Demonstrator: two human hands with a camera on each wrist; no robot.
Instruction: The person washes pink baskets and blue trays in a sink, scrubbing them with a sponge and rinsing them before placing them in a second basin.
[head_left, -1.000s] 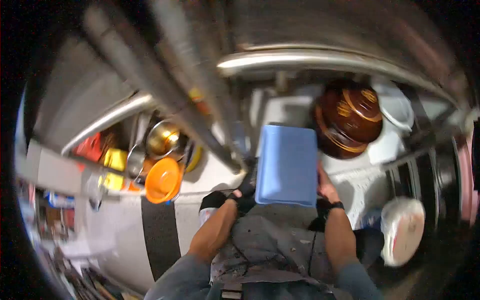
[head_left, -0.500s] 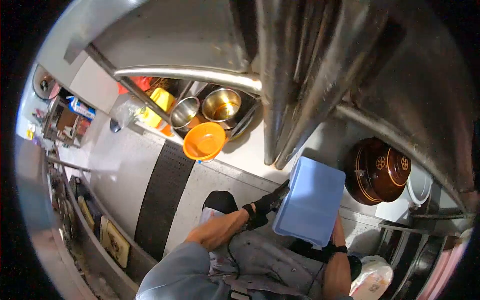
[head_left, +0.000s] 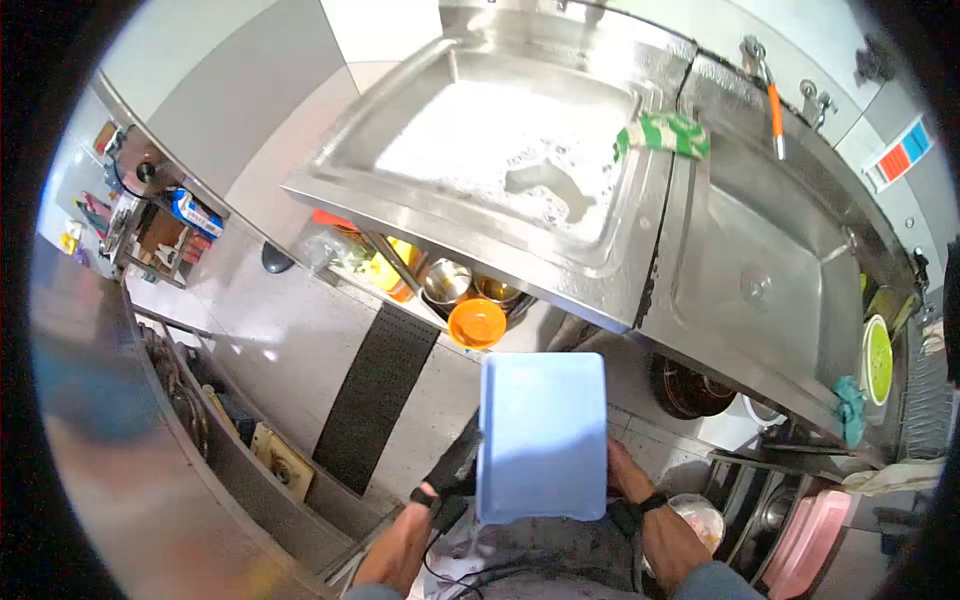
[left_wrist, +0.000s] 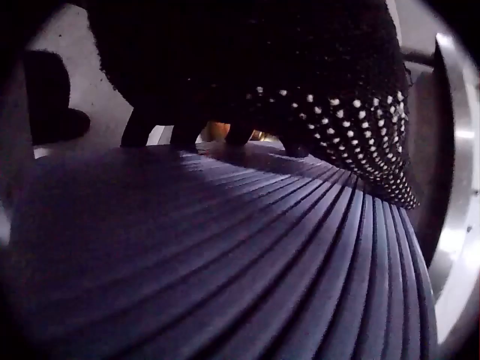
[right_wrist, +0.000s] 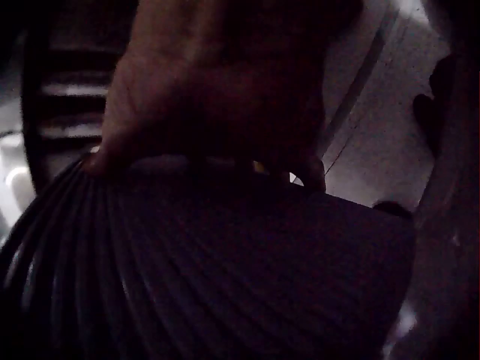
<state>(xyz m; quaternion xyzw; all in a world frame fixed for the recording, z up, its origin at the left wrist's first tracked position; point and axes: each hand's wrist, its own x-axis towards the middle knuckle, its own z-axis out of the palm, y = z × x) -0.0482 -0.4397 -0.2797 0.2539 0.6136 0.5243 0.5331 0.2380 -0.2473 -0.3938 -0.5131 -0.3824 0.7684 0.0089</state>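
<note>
A light blue plastic box [head_left: 545,437] is held between both hands in front of the body. My left hand [head_left: 457,462], in a black glove with white dots, grips its left side; in the left wrist view the gloved hand [left_wrist: 262,82] lies along the ribbed wall [left_wrist: 262,262]. The bare right hand [head_left: 628,474] grips the right side; in the dark right wrist view that hand [right_wrist: 214,105] has its fingers at the edge of the ribbed side [right_wrist: 195,255]. The fingertips are partly hidden by the box.
Beyond the box stands a steel counter with a sudsy sink [head_left: 480,130] and a second basin [head_left: 750,270]; a green-striped cloth [head_left: 665,135] lies between them. Below are an orange bowl [head_left: 477,324] and a brown jar [head_left: 690,387]. A pink tray [head_left: 805,545] is at right.
The view has risen from below the counter to show the sinks from above. The blue box has moved away from the floor area beside the brown jar, still held by both hands.
</note>
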